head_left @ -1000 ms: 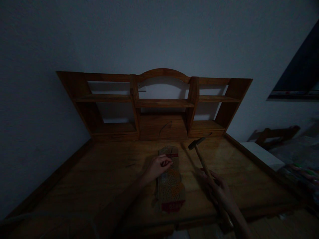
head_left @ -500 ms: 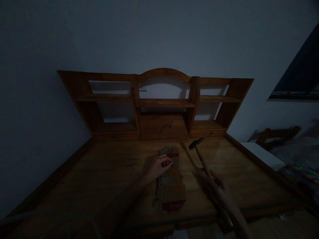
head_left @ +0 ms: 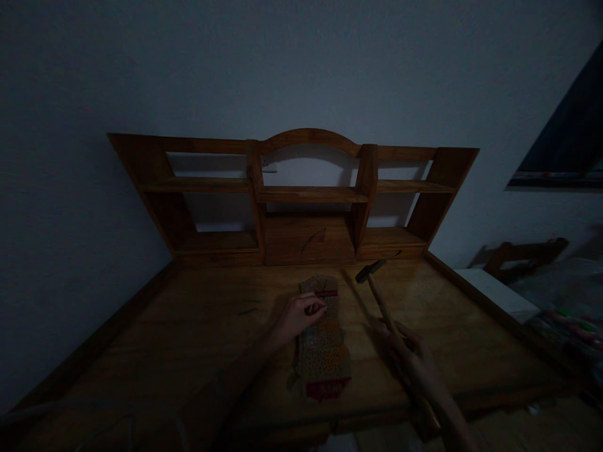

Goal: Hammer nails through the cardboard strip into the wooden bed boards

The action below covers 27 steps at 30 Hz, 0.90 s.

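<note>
In the dim head view, a worn strip of printed cardboard [head_left: 325, 358] with many small dark dots lies lengthwise on the wooden desk [head_left: 198, 326]. My left hand [head_left: 304, 312] rests over its upper part, thumb and fingertips pinched together; whatever is between them is too small and dark to name. Over the desk to the right, my right hand [head_left: 412, 358] is wrapped round the wooden handle of a hammer [head_left: 384, 304]. The hammer's head points away from me, to the right of the cardboard and apart from it.
A wooden shelf unit [head_left: 311, 196] stands along the desk's back edge against the wall. Raised wooden edges run down both sides of the desk. Beyond the right edge are a white surface [head_left: 494, 292], a wooden chair back [head_left: 527, 256] and clear plastic bags [head_left: 565, 285].
Almost nothing differs. The hammer's head has shifted very slightly left, while my left hand and the cardboard stay in place.
</note>
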{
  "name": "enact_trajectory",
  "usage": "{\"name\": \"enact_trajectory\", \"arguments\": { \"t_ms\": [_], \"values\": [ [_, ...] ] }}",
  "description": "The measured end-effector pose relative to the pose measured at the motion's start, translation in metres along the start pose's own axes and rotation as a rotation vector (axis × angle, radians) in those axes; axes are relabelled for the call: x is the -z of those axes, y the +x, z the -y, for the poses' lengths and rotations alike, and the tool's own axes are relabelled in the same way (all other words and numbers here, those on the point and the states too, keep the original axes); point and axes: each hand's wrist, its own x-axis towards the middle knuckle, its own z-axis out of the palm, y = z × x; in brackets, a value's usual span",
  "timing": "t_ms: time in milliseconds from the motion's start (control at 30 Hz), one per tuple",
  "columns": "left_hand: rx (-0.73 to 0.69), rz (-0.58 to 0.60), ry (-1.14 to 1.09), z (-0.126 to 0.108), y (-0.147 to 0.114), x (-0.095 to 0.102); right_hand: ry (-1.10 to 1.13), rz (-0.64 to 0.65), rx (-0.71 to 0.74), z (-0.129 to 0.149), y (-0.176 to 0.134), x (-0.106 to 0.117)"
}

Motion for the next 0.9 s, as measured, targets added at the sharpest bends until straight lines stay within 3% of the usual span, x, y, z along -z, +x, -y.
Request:
{"name": "enact_trajectory", "arguments": {
  "t_ms": [900],
  "values": [
    [0.019,0.031,-0.006,-0.0039,-0.0001,-0.0015,-0.010,0.009,-0.004,-0.0035,0.0010,-0.0016]
  ]
}}
